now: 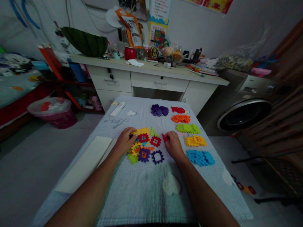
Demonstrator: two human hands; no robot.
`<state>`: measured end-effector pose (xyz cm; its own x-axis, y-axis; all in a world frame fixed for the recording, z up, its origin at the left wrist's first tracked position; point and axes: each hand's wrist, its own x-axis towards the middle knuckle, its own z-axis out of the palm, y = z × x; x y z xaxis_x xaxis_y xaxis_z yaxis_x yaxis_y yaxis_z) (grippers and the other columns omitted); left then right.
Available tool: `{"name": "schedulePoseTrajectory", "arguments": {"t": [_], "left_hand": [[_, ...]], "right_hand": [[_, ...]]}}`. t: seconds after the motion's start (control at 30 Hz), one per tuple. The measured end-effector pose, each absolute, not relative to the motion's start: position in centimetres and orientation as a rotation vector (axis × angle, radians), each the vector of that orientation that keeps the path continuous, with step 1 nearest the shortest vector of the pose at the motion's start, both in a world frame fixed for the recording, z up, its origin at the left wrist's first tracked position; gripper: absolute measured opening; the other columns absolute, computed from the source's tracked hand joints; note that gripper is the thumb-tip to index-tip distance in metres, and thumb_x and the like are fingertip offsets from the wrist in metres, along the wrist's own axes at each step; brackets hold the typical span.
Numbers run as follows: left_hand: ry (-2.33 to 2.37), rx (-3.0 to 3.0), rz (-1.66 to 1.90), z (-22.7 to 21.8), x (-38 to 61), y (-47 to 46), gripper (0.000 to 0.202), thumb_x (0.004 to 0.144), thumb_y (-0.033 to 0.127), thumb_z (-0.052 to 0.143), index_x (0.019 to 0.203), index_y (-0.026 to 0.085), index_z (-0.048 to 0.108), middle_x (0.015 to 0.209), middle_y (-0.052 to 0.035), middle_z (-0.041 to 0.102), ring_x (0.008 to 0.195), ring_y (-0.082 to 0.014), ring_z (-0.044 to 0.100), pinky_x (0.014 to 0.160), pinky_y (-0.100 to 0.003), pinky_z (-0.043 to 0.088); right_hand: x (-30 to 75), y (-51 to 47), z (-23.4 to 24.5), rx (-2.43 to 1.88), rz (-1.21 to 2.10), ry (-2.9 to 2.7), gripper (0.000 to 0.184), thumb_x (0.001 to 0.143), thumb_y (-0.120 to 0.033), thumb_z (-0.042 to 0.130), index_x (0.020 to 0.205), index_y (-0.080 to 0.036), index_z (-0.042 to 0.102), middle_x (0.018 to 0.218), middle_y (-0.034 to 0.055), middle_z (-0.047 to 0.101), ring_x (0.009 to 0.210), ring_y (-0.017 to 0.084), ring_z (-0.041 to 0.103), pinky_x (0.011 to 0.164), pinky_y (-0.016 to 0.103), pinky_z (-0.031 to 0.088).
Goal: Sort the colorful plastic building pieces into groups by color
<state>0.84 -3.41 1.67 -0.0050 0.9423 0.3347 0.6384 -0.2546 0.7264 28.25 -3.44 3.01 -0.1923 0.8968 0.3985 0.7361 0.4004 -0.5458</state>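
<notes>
My left hand (126,140) is at the left edge of a mixed pile of plastic interlocking blocks, its fingers curled and touching a yellow block (143,130). What lies between thumb and fingers is partly hidden. In the pile are a red window-shaped block (143,138), a purple one (144,155) and several green, orange and yellow pieces. Another red block (155,141) and a dark purple frame block (157,156) lie at its right side. My right hand (174,144), just right of the pile, pinches a red interlocking block (165,137) between thumb and fingers.
Sorted block groups line the table's right: red (178,110), orange (181,118), green (188,128), yellow (195,141) and blue (200,157). Purple blocks (159,110) lie at the back. A white board (85,164) lies at left. Behind stands a cluttered desk (146,67).
</notes>
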Motion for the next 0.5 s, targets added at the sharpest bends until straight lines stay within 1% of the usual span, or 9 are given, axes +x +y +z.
{"name": "schedulePoseTrajectory", "arguments": {"t": [0.07, 0.13, 0.2, 0.3, 0.37, 0.5], "left_hand": [[1.634, 1.914, 1.148, 1.57, 0.82, -3.35, 0.025, 0.082, 0.035, 0.052, 0.100, 0.020, 0.062, 0.109, -0.0070, 0.064, 0.107, -0.0228, 0.059, 0.101, -0.040, 0.045], [1.631, 1.912, 1.153, 1.40, 0.78, -3.28, 0.026, 0.082, 0.035, 0.052, 0.100, 0.020, 0.062, 0.110, -0.0073, 0.063, 0.107, -0.0231, 0.059, 0.101, -0.041, 0.045], [1.630, 1.908, 1.159, 1.26, 0.75, -3.23, 0.026, 0.082, 0.036, 0.052, 0.100, 0.020, 0.062, 0.110, -0.0076, 0.063, 0.107, -0.0235, 0.059, 0.101, -0.042, 0.045], [1.630, 1.898, 1.168, 1.23, 0.72, -3.24, 0.026, 0.082, 0.036, 0.053, 0.100, 0.020, 0.062, 0.110, -0.0079, 0.063, 0.108, -0.0238, 0.059, 0.101, -0.042, 0.045], [1.628, 1.896, 1.163, 1.31, 0.71, -3.28, 0.025, 0.082, 0.035, 0.053, 0.099, 0.020, 0.062, 0.110, -0.0075, 0.064, 0.107, -0.0236, 0.059, 0.101, -0.042, 0.045], [1.621, 1.898, 1.163, 1.45, 0.74, -3.37, 0.025, 0.082, 0.036, 0.053, 0.099, 0.021, 0.063, 0.109, -0.0067, 0.064, 0.107, -0.0232, 0.059, 0.100, -0.041, 0.046]], "right_hand": [[28.49, -3.53, 2.95, -1.385, 0.351, -2.050, 0.028, 0.066, -0.002, 0.048, 0.086, -0.019, 0.058, 0.090, 0.0060, 0.056, 0.090, 0.021, 0.051, 0.083, 0.033, 0.042], [28.67, -3.67, 3.09, -1.396, 0.371, -2.073, 0.032, 0.065, -0.004, 0.049, 0.091, -0.019, 0.059, 0.096, 0.0072, 0.058, 0.095, 0.022, 0.051, 0.087, 0.035, 0.042], [28.78, -3.79, 3.28, -1.433, 0.374, -2.071, 0.032, 0.068, -0.009, 0.054, 0.098, -0.017, 0.060, 0.102, 0.0086, 0.059, 0.098, 0.023, 0.052, 0.091, 0.037, 0.041], [28.84, -3.84, 3.42, -1.500, 0.366, -2.081, 0.037, 0.075, -0.024, 0.062, 0.111, -0.016, 0.059, 0.110, 0.0107, 0.061, 0.101, 0.025, 0.053, 0.093, 0.039, 0.041], [28.88, -3.84, 3.43, -1.536, 0.363, -2.106, 0.040, 0.077, -0.031, 0.065, 0.114, -0.016, 0.059, 0.111, 0.0107, 0.062, 0.102, 0.025, 0.054, 0.093, 0.039, 0.041], [29.06, -3.98, 3.60, -1.578, 0.388, -2.142, 0.040, 0.080, -0.032, 0.066, 0.116, -0.017, 0.059, 0.111, 0.0101, 0.064, 0.102, 0.024, 0.055, 0.093, 0.038, 0.041]]}}
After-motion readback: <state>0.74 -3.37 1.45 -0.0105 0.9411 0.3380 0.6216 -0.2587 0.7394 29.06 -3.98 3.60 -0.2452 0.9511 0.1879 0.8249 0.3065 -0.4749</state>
